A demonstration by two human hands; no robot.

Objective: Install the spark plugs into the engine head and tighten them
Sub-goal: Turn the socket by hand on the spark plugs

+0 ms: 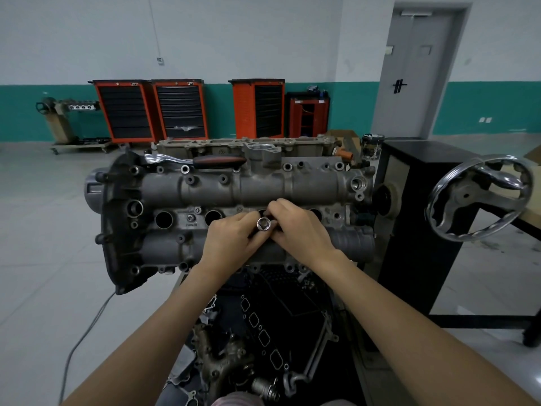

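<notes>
The grey engine head (205,189) lies across a stand in front of me, with a row of dark spark plug wells along its middle. Two open wells (164,219) show at the left. Over the third well, my left hand (231,240) and my right hand (295,227) both grip a chrome socket (263,224), its hex opening facing me. Whatever sits below the socket is hidden by my fingers; no spark plug is visible. A ratchet with a red-and-black handle (216,161) lies on the far edge of the head.
A chrome handwheel (480,197) on the black stand (409,200) juts out at the right. Loose engine parts and gaskets (263,332) lie below the head. Orange tool cabinets (152,109) stand by the far wall. A cable (87,326) runs over the floor at left.
</notes>
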